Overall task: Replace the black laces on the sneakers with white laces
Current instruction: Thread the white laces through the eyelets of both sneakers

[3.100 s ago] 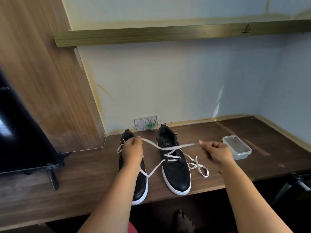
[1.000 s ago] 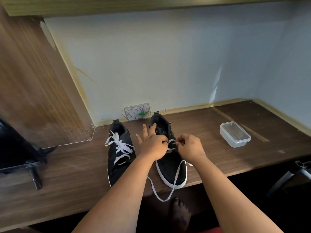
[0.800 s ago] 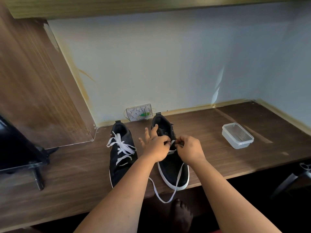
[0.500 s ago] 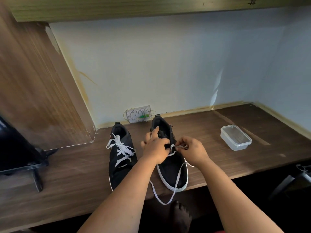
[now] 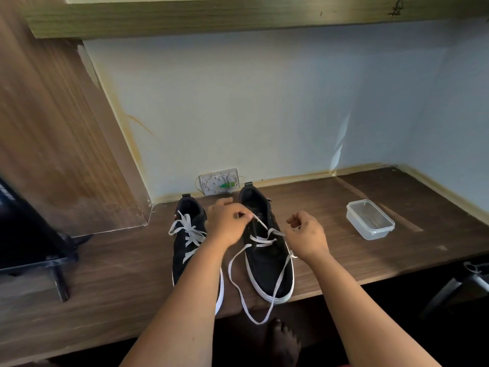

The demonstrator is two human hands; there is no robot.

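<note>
**Desk:** What's on the bench?

**Me (remote):** Two black canvas sneakers with white soles stand side by side on the dark brown wooden desk (image 5: 370, 250), toes toward me. The left sneaker (image 5: 189, 245) carries a white flat lace crossed up its eyelets. The right sneaker (image 5: 267, 258) is only part laced.

**Desk:** Hands?

**Me:** My left hand (image 5: 227, 225) hovers between the shoes, thumb and forefinger pinching one end of the white flat lace (image 5: 260, 223), which runs taut from that pinch down to the right sneaker's eyelets. My right hand (image 5: 307, 235) sits just beside that shoe's right edge, fingers curled; it seems to nip the lace near the eyelets, though the exact contact is too small to confirm.

**Desk:** Slack?

**Me:** A long loop of the same lace trails over the toe of the right sneaker and hangs past the desk's front edge.

**Desk:** Surroundings?

**Me:** A clear lidded plastic box (image 5: 370, 219) lies well right of the shoes. A white wall plate (image 5: 219, 181) is against the pale wall behind them. A black stand (image 5: 57, 271) is far left. A bare foot (image 5: 284, 340) shows below the desk.
</note>
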